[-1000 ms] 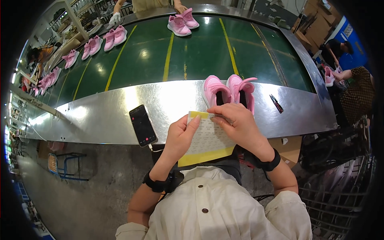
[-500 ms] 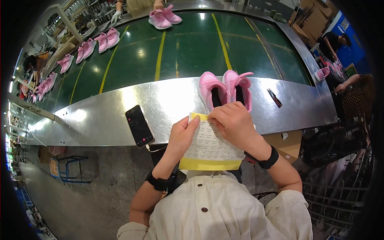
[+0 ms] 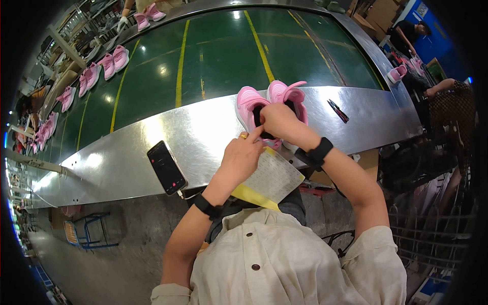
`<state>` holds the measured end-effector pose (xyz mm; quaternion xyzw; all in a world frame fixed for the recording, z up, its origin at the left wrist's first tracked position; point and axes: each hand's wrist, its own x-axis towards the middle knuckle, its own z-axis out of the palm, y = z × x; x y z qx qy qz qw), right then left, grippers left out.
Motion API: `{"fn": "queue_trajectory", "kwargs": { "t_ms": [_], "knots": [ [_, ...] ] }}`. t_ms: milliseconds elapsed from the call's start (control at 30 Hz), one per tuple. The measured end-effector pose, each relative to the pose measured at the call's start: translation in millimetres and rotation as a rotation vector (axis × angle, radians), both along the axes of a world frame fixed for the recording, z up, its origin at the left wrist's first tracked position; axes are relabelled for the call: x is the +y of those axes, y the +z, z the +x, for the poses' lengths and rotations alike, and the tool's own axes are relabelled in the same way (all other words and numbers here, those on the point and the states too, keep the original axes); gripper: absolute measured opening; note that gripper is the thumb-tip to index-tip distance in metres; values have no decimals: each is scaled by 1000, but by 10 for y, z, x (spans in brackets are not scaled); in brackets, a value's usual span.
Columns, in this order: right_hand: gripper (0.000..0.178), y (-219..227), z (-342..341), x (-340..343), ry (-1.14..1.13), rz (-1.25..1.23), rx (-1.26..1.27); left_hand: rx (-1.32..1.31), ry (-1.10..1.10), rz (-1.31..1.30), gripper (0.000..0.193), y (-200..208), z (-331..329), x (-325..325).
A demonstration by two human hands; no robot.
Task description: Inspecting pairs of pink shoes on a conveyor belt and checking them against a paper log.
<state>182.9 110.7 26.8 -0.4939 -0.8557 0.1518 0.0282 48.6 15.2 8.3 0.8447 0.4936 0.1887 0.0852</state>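
Two pink shoes stand side by side at the bench edge, toes pointing away: a left shoe point(image 3: 247, 96) and a right shoe point(image 3: 277, 91) with its tongue or strap raised. My right hand point(image 3: 282, 122) is at the opening of the left shoe, its fingers pinched. Anything between those fingertips is too small or hidden to make out. Below the shoes my left hand point(image 3: 241, 158) keeps a sheet of white labels with yellow edges point(image 3: 279, 178) under its curled fingers. Its index finger stretches up to the left shoe's heel, close to my right fingertips.
A phone point(image 3: 166, 168) on a cable lies left on the metal bench point(image 3: 122, 152); small snips point(image 3: 338, 111) lie right. Beyond runs a green conveyor belt point(image 3: 213, 56) with several pink shoes point(image 3: 114, 62) along its left. Other people work at the far side and right.
My right hand has left the label sheet and moved up to the left shoe. My left hand has tilted the sheet and reached to the heel. On the belt, a far pair has shifted left.
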Motion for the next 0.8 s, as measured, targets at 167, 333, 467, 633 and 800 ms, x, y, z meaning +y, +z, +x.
{"fn": "queue_trajectory", "kwargs": {
  "t_ms": [167,333,467,633,800],
  "knots": [
    [16,-155,-84,-10,-22,-44,-47,-98,-25,94,6,-194,-83,-15],
    [14,-37,-153,-33,-9,-91,-4,-182,66,81,6,-335,-124,-194],
    [12,-68,-192,0,-12,-86,-12,-261,69,132,12,-436,-138,-219],
    [13,-105,-206,7,-36,-97,11,-271,64,159,15,-532,-134,-223],
    [15,-106,-216,23,-27,-129,-3,-338,80,148,17,-603,-115,-231]
  ]
}}
